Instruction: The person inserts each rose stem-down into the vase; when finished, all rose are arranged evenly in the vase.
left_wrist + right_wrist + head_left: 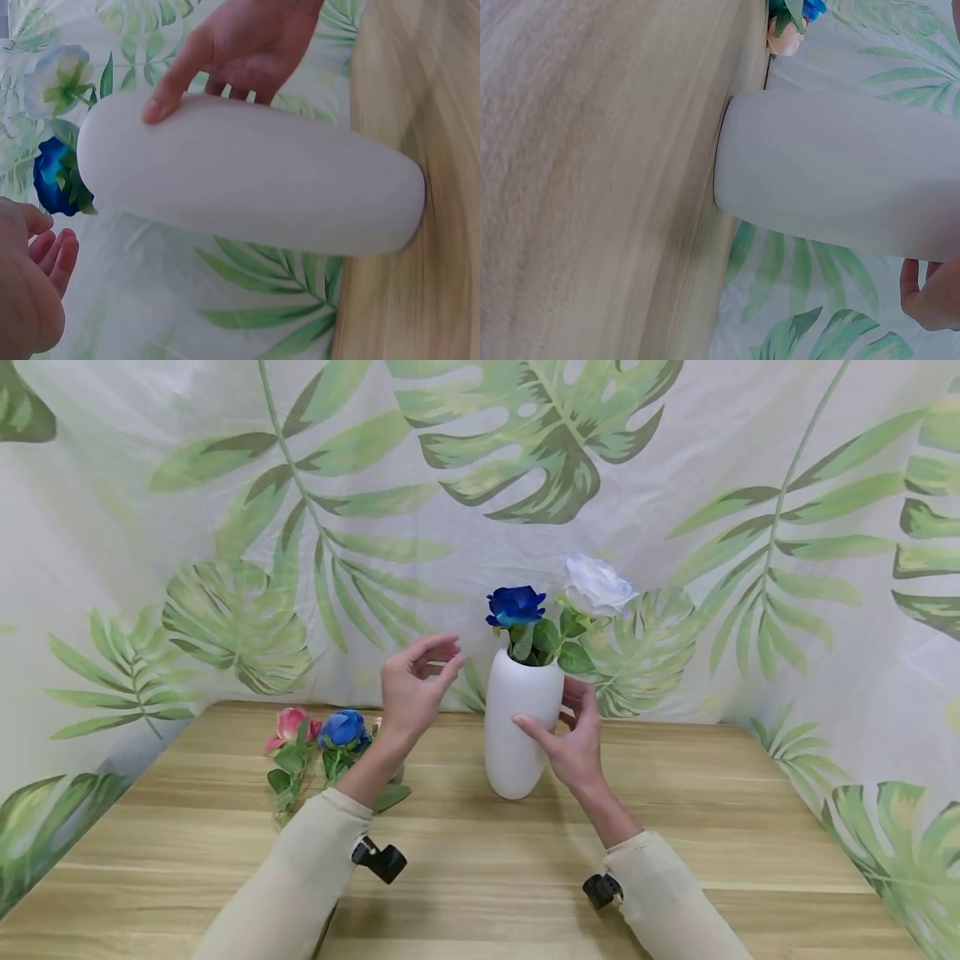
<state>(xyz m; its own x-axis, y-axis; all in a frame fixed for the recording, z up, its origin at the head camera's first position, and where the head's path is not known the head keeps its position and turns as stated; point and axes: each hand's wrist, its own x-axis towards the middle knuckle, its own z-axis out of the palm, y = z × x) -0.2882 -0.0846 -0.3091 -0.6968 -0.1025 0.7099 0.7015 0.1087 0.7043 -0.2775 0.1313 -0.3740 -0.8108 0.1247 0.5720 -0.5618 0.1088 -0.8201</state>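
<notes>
A tall white vase stands on the wooden table, its base on the tabletop. From its mouth rise a dark blue rose and a white rose tinged with blue, both with green leaves. My right hand grips the vase's right side, thumb across the front and fingers round the back. Left of the vase's mouth, my left hand is raised with loosely bent fingers, holding nothing. In the left wrist view, those fingers are near the dark blue rose.
On the table at left lie a pink rose and a blue rose, partly behind my left forearm. A peach flower shows beside them in the right wrist view. A leaf-patterned cloth hangs behind the table.
</notes>
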